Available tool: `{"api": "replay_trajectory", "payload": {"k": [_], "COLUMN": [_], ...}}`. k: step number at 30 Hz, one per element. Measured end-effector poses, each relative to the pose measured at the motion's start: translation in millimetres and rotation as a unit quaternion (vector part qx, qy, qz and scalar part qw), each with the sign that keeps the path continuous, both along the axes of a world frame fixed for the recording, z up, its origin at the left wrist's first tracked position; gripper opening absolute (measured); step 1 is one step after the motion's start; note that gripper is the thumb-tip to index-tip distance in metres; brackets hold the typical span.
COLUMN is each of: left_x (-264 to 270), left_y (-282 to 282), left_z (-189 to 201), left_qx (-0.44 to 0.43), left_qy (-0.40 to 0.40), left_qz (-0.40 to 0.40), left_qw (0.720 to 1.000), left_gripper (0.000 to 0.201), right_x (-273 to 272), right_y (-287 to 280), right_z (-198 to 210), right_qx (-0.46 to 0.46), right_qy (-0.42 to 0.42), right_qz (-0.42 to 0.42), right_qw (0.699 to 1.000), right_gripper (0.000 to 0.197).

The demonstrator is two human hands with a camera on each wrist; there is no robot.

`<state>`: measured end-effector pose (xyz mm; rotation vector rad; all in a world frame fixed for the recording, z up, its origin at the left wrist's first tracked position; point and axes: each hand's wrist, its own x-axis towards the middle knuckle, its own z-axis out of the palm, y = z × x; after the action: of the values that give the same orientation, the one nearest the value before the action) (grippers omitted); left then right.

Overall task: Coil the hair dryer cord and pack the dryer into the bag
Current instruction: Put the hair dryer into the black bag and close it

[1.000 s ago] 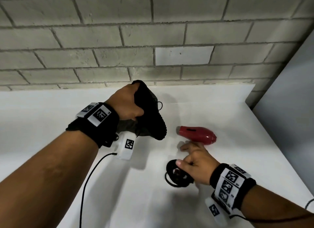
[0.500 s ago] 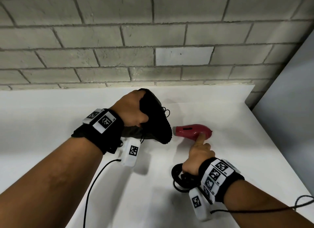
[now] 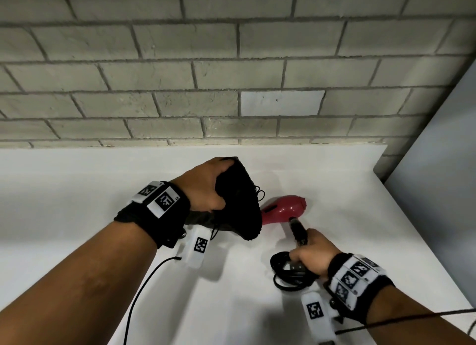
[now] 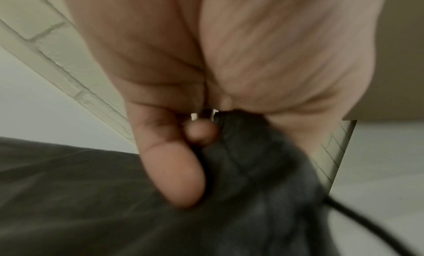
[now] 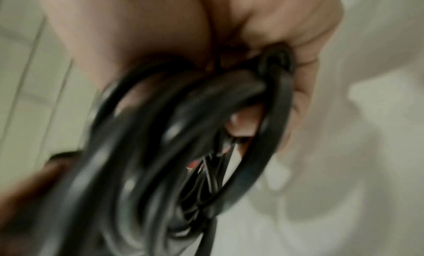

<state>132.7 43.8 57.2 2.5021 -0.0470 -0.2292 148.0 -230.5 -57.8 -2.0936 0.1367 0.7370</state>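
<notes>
Our left hand (image 3: 203, 187) grips black bag (image 3: 238, 205) by its rim, fingers curled into fabric, bag held above white table (image 3: 77, 190), mouth toward 3 o'clock. Red hair dryer (image 3: 282, 209) sits just beside bag at its 3 o'clock, nose partly behind bag edge. Our right hand (image 3: 313, 257), at dryer's 5 o'clock, closes round black handle (image 3: 297, 228) and coiled cord (image 3: 288, 272), loops hanging at hand's 8 o'clock. Grey brick wall (image 3: 231, 74) at 12 o'clock.
</notes>
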Motion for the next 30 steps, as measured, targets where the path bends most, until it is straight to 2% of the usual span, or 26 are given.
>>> {"api": "replay_trajectory", "payload": {"k": [2, 4, 7, 8, 11, 14, 18, 24, 27, 30], "left_x": [-1.6, -2.3, -0.3, 0.7, 4.8, 3.7, -2.9, -16.9, -21.0, -25.5], "left_y": [-0.2, -1.6, -4.3, -5.9, -13.7, -23.2, -19.8, -18.9, -22.2, -31.6], "left_z": [0.5, 0.5, 0.3, -0.2, -3.8, -4.6, -7.4, -14.5, -15.7, -21.2], "left_qx": [0.014, 0.024, 0.027, 0.025, 0.041, 0.080, 0.122, 0.169, 0.172, 0.169], "left_qy": [0.018, 0.031, 0.043, 0.044, 0.029, 0.027, 0.006, -0.010, -0.005, -0.033], "left_qz": [-0.012, -0.028, -0.048, -0.056, -0.105, -0.168, -0.208, -0.220, -0.212, -0.230], "left_qw": [1.000, 0.999, 0.998, 0.997, 0.993, 0.982, 0.971, 0.961, 0.962, 0.958], "left_gripper": [0.095, 0.099, 0.106, 0.108, 0.110, 0.114, 0.106, 0.104, 0.106, 0.105], "right_x": [-3.2, -8.3, -19.5, -24.3, -37.5, -42.1, -31.1, -3.5, 2.4, 1.9], "right_y": [-13.1, -29.6, -52.4, -56.3, -52.5, -36.6, -20.3, -21.3, -23.6, -24.1], "right_z": [1.6, 10.5, 40.5, 51.7, 73.4, 75.4, 59.8, 47.7, 51.6, 52.9], "right_qx": [0.177, 0.297, 0.374, 0.402, 0.445, 0.407, 0.388, 0.329, 0.283, 0.290], "right_qy": [0.062, 0.107, 0.123, 0.137, 0.195, 0.221, 0.246, 0.227, 0.196, 0.209], "right_qz": [-0.080, -0.090, 0.028, 0.078, 0.215, 0.307, 0.307, 0.239, 0.199, 0.129], "right_qw": [0.979, 0.945, 0.919, 0.902, 0.847, 0.832, 0.833, 0.885, 0.917, 0.925], "right_gripper": [0.037, 0.046, 0.079, 0.084, 0.079, 0.076, 0.073, 0.087, 0.069, 0.056]}}
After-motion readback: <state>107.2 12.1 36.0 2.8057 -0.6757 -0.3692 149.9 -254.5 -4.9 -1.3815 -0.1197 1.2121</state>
